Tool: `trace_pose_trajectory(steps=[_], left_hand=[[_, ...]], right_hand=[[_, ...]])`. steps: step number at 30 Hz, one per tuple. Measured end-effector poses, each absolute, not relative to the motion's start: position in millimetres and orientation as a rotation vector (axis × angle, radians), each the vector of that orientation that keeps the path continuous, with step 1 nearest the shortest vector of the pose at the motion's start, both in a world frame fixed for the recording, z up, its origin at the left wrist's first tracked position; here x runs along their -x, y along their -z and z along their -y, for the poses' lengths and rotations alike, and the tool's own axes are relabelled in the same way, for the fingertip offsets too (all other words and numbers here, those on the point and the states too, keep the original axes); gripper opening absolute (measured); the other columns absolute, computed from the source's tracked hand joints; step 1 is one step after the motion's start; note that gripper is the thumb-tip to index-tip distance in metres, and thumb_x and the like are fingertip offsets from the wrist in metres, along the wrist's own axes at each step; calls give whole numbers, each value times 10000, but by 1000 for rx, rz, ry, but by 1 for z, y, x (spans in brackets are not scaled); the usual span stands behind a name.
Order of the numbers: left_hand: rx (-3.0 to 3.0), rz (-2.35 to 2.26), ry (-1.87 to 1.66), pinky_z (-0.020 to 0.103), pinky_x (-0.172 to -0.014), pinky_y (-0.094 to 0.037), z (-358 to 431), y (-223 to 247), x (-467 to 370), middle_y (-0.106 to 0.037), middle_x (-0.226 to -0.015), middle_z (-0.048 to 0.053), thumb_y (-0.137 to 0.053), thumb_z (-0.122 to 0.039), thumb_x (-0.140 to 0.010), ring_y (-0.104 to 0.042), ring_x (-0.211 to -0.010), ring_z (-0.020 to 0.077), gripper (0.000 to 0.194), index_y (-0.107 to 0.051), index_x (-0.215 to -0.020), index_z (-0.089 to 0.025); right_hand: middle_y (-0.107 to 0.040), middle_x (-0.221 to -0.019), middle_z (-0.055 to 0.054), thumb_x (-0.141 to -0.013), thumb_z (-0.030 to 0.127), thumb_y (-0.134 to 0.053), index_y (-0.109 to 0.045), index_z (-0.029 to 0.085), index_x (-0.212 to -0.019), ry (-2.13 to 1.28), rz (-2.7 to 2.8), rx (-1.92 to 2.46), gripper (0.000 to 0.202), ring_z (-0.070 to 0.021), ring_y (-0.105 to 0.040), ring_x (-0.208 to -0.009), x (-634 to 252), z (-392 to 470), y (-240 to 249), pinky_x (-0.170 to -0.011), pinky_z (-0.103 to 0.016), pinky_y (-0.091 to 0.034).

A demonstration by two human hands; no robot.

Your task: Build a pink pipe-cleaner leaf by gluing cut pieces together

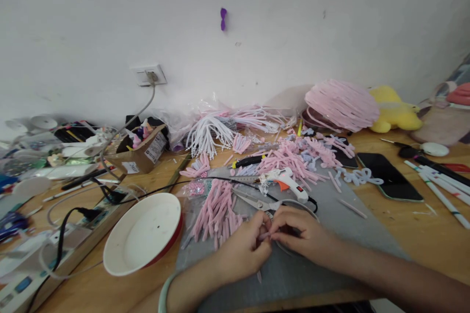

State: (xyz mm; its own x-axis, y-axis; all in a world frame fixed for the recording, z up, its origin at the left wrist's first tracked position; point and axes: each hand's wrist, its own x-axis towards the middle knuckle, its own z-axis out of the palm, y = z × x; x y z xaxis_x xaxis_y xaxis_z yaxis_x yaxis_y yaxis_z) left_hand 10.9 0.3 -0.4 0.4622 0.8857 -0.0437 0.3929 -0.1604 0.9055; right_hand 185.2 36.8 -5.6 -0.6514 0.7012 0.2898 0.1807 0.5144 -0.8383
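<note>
Both hands met over the grey mat [282,286], nearer its front edge than its back one. Between them was a small pinkish piece [263,236], mostly covered by the fingers. The left hand [245,247] had its thumb and fingers curled narrowly around it, and the right hand [303,232] pinched its other end, thumb against forefinger; from where I stood I couldn't tell its shape. A pale green band [166,294] circled the left wrist.

Just beyond the knuckles lay scissors [253,200], their handles partly behind the right hand. A white glue gun [288,182] rested past them, towards the mat's back edge, near a heap of pink fuzzy strips [293,161]. Another pink bundle [216,208] lay by the mat's left edge, with a white bowl [141,234] just outside that edge. On the table [440,249], off the mat's right edge, lay a dark-screened phone [389,176].
</note>
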Motion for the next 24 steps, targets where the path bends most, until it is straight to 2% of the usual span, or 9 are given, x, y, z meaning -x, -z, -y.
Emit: trace_pose_trajectory(steps=[3, 9, 12, 14, 16, 19, 21, 24], left_hand=[[-1699, -1153, -710, 201, -517, -294, -4, 0, -9, -385, -636, -53, -423, -195, -783, -370, -573, 106, 18, -422, -795, -182], [-1762, -1227, -788, 218, -614, -375, -9, 3, -5, -530, -707, -10, -465, -285, -819, -489, -665, 128, 125, -503, -795, -169], [-1902, -1229, -729, 216, -636, -407, -12, -3, 0, -589, -731, 5, -433, -303, -850, -541, -689, 137, 162, -531, -821, -176], [-2048, -1388, -677, 233, -661, -423, -18, -12, 9, -620, -774, 28, -384, -303, -872, -570, -724, 155, 203, -547, -875, -182], [-2199, -1804, -526, 283, -683, -428, -26, -23, 23, -639, -845, 75, -362, -286, -873, -587, -767, 197, 229, -550, -942, -173], [-2167, -2387, -121, 354, -689, -424, -40, -33, 48, -637, -921, 166, -315, -209, -857, -603, -814, 267, 283, -583, -885, -121], [-2101, -2384, 98, 341, -684, -421, -47, -33, 62, -652, -868, 163, -343, -213, -833, -613, -802, 266, 285, -611, -800, -122], [-2083, -2271, 169, 288, -629, -405, -54, -28, 72, -673, -775, 100, -416, -216, -778, -621, -745, 229, 225, -621, -699, -166]], right_hand=[[-569, -690, -13, -831, 308, -535, -622, 170, -748, -1027, 2097, 790, 183, -124, -516, -655, -185, -40, 9, -604, -230, -394], [-578, -707, -8, -802, 309, -580, -637, 185, -807, -926, 2158, 840, 137, -121, -504, -631, -188, -44, 14, -576, -222, -383], [-574, -685, -6, -802, 292, -583, -640, 183, -770, -892, 2205, 864, 127, -122, -511, -632, -188, -43, 12, -590, -225, -387], [-575, -680, -6, -808, 282, -575, -638, 182, -762, -889, 2213, 894, 127, -123, -514, -630, -188, -42, 10, -588, -225, -389], [-578, -677, -5, -810, 290, -574, -638, 181, -766, -894, 2210, 923, 134, -122, -514, -618, -188, -42, 10, -574, -225, -389], [-608, -719, -12, -821, 295, -563, -646, 187, -799, -911, 2190, 906, 137, -130, -546, -663, -189, -42, 11, -607, -230, -413], [-634, -763, -18, -834, 279, -548, -654, 193, -835, -912, 2178, 859, 136, -135, -573, -719, -189, -43, 12, -661, -234, -433], [-661, -821, -31, -850, 275, -524, -663, 193, -880, -875, 2165, 814, 164, -143, -596, -784, -189, -43, 15, -723, -242, -451]])
